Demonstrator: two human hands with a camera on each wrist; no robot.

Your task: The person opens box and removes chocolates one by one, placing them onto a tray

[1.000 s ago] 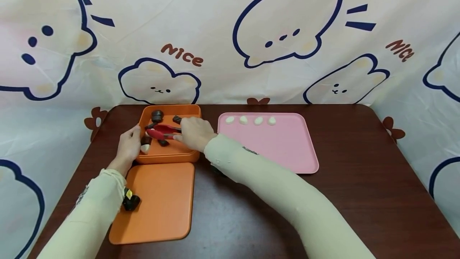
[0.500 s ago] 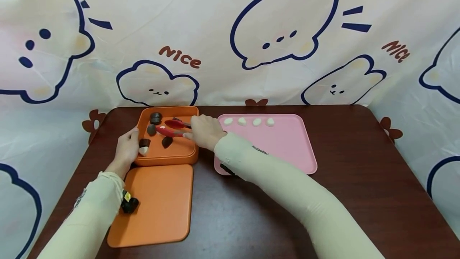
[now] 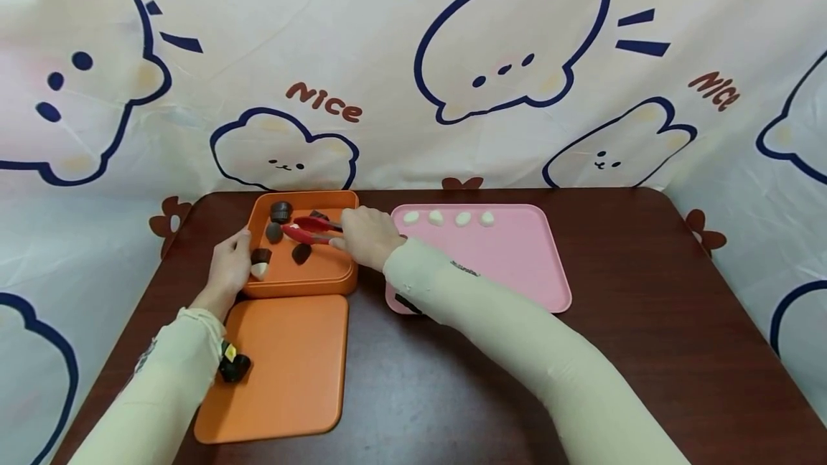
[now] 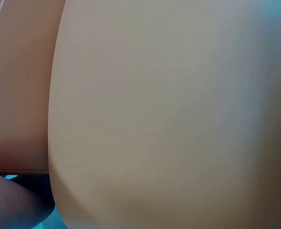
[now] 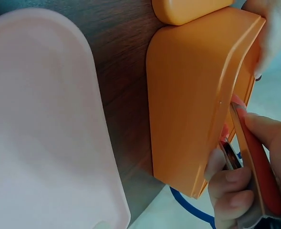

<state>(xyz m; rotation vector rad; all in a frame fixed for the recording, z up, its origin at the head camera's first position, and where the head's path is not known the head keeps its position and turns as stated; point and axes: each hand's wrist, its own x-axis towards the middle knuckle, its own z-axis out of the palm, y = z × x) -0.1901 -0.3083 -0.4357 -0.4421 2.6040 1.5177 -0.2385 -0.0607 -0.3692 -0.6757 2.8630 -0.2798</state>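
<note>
My left hand [image 3: 230,264] grips the left wall of the orange box [image 3: 300,287], thumb at the rim. With my right hand [image 3: 371,237] I hold red-tipped tongs [image 5: 262,167], whose tips hang inside the box, a little apart. A small white patch shows between those tips; what it belongs to is unclear. Several dark brown chocolate-like pieces lie in the box, among them a ridged one [image 3: 281,211], a round one [image 3: 274,233] and a pointed one [image 3: 301,253]. A brown-and-white piece [image 3: 260,270] sits near the left wall. Orange surfaces fill the left wrist view.
Right of the box lies a pink tray [image 3: 478,264] with several white drop-shaped pieces [image 3: 463,219] lined up along its far edge. A flat orange lid [image 3: 291,368] is on the dark wooden table [image 3: 633,321] in front of the box. Patterned cloth [image 3: 400,142] hangs behind.
My right hand and the tongs have shifted right, uncovering the round brown piece. The pointed brown piece lies slightly farther right. In the last half second almost nothing has moved.
</note>
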